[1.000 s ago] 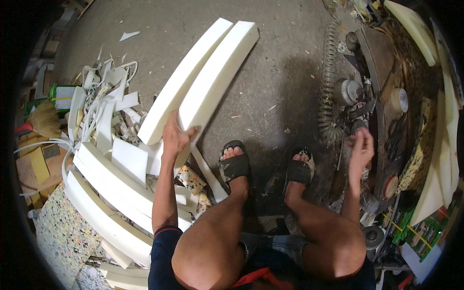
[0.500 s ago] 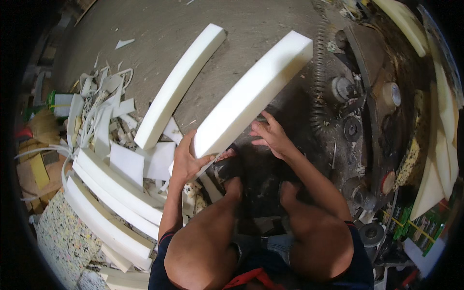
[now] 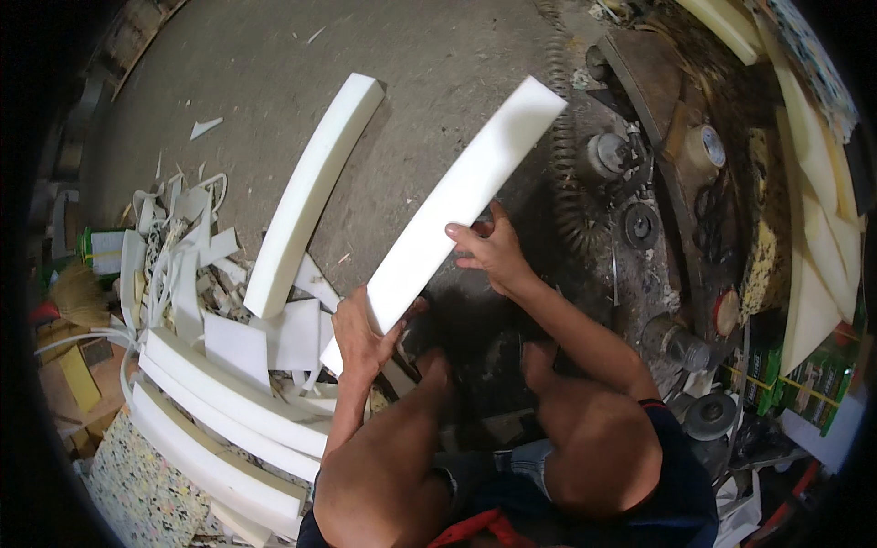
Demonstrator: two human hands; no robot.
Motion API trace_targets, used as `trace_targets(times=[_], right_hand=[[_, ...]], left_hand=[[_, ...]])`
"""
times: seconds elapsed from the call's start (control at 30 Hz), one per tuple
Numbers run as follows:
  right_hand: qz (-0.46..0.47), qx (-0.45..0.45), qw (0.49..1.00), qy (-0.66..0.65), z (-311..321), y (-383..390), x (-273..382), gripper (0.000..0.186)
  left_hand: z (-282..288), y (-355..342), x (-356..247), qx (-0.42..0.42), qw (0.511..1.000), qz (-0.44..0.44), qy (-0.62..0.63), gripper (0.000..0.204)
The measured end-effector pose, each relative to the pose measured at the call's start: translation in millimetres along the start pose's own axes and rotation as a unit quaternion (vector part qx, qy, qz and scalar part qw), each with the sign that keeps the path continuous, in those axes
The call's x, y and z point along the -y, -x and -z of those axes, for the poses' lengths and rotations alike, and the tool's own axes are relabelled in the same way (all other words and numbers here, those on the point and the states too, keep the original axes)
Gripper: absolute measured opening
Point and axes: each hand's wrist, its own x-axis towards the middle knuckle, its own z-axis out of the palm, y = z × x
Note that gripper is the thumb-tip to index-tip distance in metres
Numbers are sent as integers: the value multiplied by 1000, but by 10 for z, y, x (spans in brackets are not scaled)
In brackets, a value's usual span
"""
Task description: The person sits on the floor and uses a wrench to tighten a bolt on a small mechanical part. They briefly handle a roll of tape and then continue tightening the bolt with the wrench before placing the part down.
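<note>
A long white foam strip (image 3: 457, 196) slants up and to the right in front of me, held off the floor. My left hand (image 3: 364, 331) is closed round its near end, fingers on the left side and thumb on the right. On its right edge, about midway along, my right hand (image 3: 491, 248) has its thumb on the upper face, with the other fingers partly hidden beneath. A second, slightly curved foam strip (image 3: 315, 196) lies on the floor to the left, apart from both hands.
Curved foam pieces (image 3: 228, 393) are stacked at the lower left, beside white offcuts (image 3: 196, 247). A coiled hose (image 3: 562, 137) runs along the floor at right, near a spray gun (image 3: 607, 155), a tape roll (image 3: 705, 146) and yellowish foam sheets (image 3: 813, 265).
My right hand has come up from beside the foam strip onto its edge. The strip has turned, showing its broad face more. The whole view has shifted slightly.
</note>
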Motion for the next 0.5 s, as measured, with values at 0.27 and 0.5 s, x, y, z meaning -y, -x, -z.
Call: trace_targets(times=[0.27,0.5], right_hand=[[27,49,998,27,65,70,-389,44],[-63,132,986,82,259,-130,-359,50]], left_hand=[[-101,-45,193,-11,988,-124,92,100],[-198,49,126,29,999,33,-23,99]])
